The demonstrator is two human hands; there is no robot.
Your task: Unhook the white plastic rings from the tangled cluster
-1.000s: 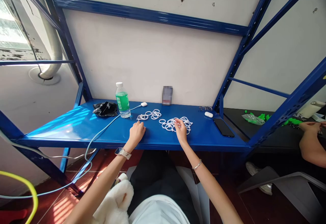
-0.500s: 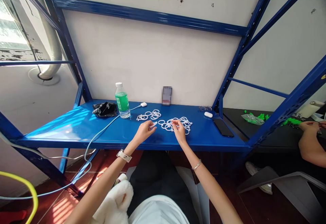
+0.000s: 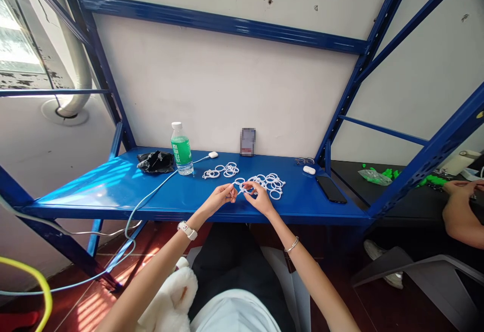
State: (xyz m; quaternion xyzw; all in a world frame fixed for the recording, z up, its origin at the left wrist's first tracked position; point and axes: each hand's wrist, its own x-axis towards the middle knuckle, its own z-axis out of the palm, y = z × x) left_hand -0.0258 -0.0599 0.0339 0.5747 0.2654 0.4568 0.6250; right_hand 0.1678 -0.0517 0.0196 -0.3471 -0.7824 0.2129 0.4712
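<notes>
Over the front of the blue table (image 3: 159, 202), my left hand (image 3: 219, 198) pinches a white plastic ring, mostly hidden by the fingers. My right hand (image 3: 260, 202) is close on its right, thumb and fingertips closed on another white ring (image 3: 241, 192). The held rings appear to meet between the two hands; whether they are linked, I cannot tell. Just beyond my right hand lies a loose heap of white rings (image 3: 273, 187). A smaller group of white rings (image 3: 229, 171) lies behind my left hand.
A water bottle (image 3: 182, 153), a black plastic bag (image 3: 156, 162) and a white charger (image 3: 213, 154) with a pale cable stand left. A phone (image 3: 248, 142) leans on the wall. Glasses (image 3: 304, 160), a white case (image 3: 309, 170) and a black phone (image 3: 331, 189) lie right. Another person's hands (image 3: 463, 187) work farther right.
My right hand has moved left and nearer, away from the heap, bringing a white ring to my left hand. My left hand has shifted slightly right and lower.
</notes>
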